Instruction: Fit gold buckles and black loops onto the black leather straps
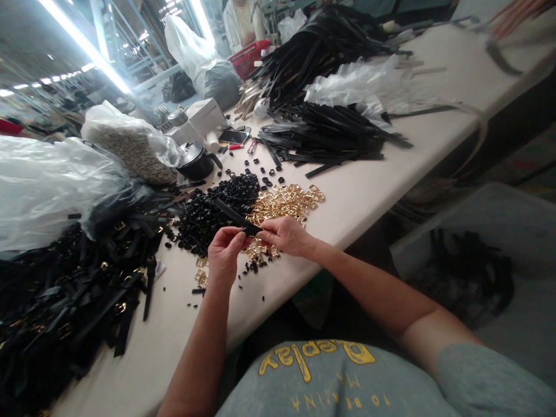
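Note:
Both hands meet over the table, pinching one black strap (232, 213) between them. My left hand (225, 252) has its thumb and fingers closed at the strap's near end. From the other side my right hand (284, 234) grips the same end, fingertips almost touching the left ones. The strap's free end points up and away to the left. Whether a buckle sits in the fingers is hidden. Under and behind the hands lie a heap of small black loops (204, 217) and a pile of gold buckles (289, 202).
Finished-looking black straps with gold buckles (99, 289) cover the left side. Bundles of black straps (325, 136) lie toward the back, near plastic bags (356, 84). A black pot (196, 162) and a phone (234, 136) stand beyond the loops. Another person's hand (516, 17) shows at far right.

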The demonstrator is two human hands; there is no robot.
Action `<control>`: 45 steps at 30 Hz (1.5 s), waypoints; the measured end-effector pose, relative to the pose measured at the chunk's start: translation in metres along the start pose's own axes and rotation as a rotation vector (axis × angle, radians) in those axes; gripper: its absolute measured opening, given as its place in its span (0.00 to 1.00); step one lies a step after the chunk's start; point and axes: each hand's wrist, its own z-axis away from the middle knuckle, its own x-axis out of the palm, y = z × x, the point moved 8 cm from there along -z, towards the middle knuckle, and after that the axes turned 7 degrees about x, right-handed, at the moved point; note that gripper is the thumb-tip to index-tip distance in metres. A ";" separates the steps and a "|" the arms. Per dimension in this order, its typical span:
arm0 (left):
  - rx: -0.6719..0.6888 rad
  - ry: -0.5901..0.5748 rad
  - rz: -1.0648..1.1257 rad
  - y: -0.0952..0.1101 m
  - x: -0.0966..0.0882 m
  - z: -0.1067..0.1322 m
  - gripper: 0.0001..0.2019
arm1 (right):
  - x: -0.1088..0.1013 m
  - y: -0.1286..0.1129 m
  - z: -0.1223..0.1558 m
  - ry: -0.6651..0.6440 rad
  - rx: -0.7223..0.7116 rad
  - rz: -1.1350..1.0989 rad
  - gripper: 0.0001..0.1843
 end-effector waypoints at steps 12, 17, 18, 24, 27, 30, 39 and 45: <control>-0.071 -0.214 -0.195 -0.003 0.003 0.001 0.15 | -0.002 -0.009 0.004 -0.163 -0.141 0.334 0.12; -0.137 -0.303 -0.199 -0.007 -0.001 0.002 0.12 | 0.001 -0.017 0.009 -0.216 -0.196 0.306 0.13; -0.154 -0.315 -0.194 -0.008 -0.001 0.002 0.12 | 0.002 -0.018 0.010 -0.226 -0.207 0.293 0.13; -0.086 -0.182 -0.130 -0.004 -0.001 0.001 0.14 | 0.001 -0.018 0.008 -0.169 -0.199 0.259 0.10; 0.004 -0.055 -0.127 0.000 -0.003 0.000 0.14 | -0.001 -0.013 0.004 -0.076 -0.145 0.273 0.10; 0.068 -0.063 -0.191 0.003 0.001 0.002 0.14 | 0.001 -0.008 0.001 -0.039 -0.065 0.247 0.11; 0.331 -0.170 -0.495 0.018 0.011 0.006 0.08 | 0.012 -0.005 0.003 -0.131 -0.034 -0.110 0.08; 0.385 -0.151 -0.591 0.027 0.016 0.010 0.07 | 0.012 -0.007 0.006 -0.125 -0.007 -0.182 0.08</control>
